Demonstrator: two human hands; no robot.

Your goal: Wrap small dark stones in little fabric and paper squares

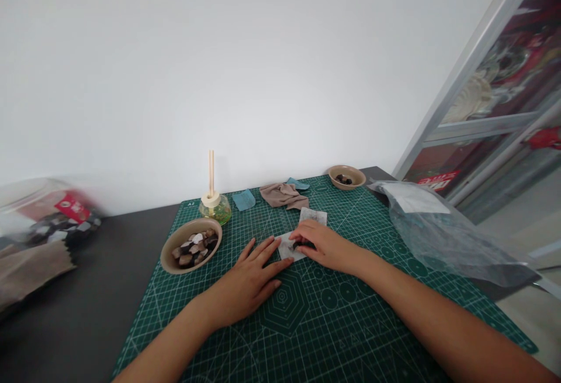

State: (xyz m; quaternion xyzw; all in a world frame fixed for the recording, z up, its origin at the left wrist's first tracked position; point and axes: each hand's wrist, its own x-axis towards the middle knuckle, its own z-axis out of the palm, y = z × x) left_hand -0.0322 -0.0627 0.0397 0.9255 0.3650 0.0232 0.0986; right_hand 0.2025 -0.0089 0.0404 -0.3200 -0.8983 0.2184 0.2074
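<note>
Near the centre of the frame, the person's right hand (319,244) pinches a small dark stone (298,244) between thumb and fingers, just over or against a pale sheet (286,249); whether the stone touches it is hard to tell, as the fingers cover much of both. The left hand (248,286), lower and to the left, holds nothing: it lies flat with fingers spread, fingertips at the sheet's left and lower edges. A second pale sheet (316,216) lies just above the right hand.

All this is on a green mat (350,336). Left of centre stands a bowl (169,254) of mixed stones, with a glass bottle (222,210) holding two sticks just behind it. A brown cloth (283,195) lies above centre, a smaller bowl (357,179) with dark stones right of it. A clear plastic bag (433,237) covers the mat's right edge.
</note>
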